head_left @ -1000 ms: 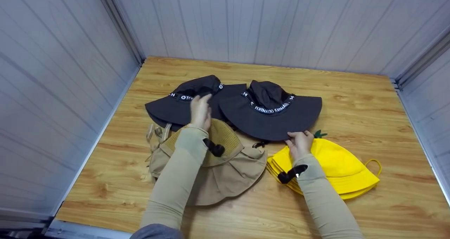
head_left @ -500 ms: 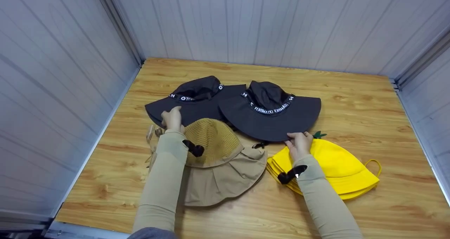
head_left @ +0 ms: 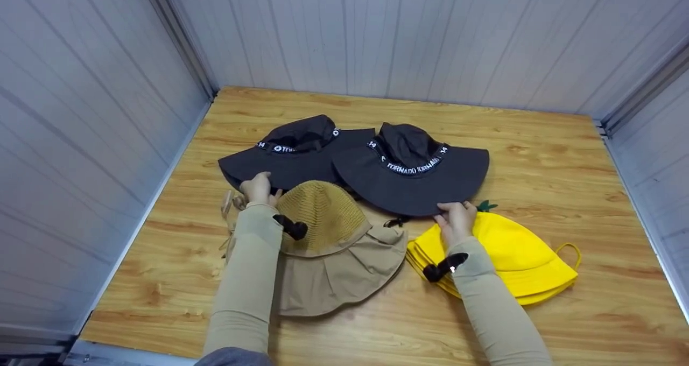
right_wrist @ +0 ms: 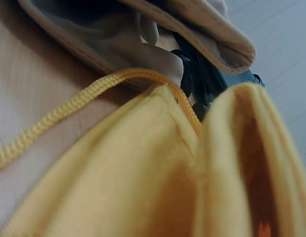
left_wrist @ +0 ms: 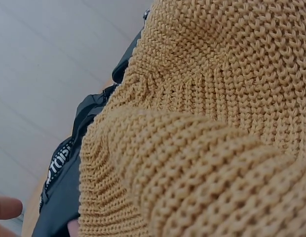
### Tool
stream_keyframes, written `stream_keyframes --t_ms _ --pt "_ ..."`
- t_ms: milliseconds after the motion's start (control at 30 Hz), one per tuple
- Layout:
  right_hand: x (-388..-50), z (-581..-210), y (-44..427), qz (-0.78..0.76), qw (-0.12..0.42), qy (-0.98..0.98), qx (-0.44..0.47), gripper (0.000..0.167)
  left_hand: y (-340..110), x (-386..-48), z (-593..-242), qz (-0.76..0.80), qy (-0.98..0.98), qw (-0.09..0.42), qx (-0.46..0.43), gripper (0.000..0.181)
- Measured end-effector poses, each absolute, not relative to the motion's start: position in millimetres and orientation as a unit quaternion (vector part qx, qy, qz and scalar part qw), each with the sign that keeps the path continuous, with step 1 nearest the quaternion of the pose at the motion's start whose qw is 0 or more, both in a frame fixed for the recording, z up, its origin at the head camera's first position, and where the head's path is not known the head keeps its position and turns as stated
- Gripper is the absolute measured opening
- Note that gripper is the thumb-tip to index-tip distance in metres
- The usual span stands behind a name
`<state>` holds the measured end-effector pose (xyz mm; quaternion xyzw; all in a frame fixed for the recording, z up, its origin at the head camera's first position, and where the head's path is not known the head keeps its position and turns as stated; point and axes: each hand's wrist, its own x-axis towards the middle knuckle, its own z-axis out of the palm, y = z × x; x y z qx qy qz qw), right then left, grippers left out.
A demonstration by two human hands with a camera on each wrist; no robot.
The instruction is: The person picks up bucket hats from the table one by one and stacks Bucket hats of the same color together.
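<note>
Two dark wide-brimmed sun hats lie side by side in the head view, each with a white-lettered band. My left hand [head_left: 258,189] is at the front brim of the left dark sun hat [head_left: 301,164], holding its edge; the knit crown partly blocks the left wrist view. My right hand [head_left: 456,218] pinches the front brim of the right dark sun hat [head_left: 409,188], thumb on top. The right hat's brim overlaps the left one's. Beneath my left forearm sits a tan hat with a knit crown [head_left: 323,215]. Yellow bucket hats [head_left: 517,253], stacked, lie under my right wrist.
The wooden tabletop [head_left: 608,194] is bounded by pale panel walls [head_left: 377,37] at the back and both sides. Tan straps [head_left: 227,204] stick out left of the knit hat. A yellow cord loop [head_left: 571,252] and a green leaf tip [head_left: 486,206] belong to the yellow stack.
My left hand has come down and left from above the knit hat to the left dark sun hat's front brim. The right hand stays on its brim; the hats lie almost unchanged.
</note>
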<state>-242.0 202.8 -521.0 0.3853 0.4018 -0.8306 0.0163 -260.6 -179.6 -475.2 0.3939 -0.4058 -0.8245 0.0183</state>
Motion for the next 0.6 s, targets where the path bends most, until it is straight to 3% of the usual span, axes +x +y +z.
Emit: stream_keyframes --t_ms 600 --pt "-242.2 -522.0 203.3 -0.832 0.016 0.409 0.374 0.1 -183.7 -262.7 -477.8 -0.808 -0.429 0.018 0.404 0.074"
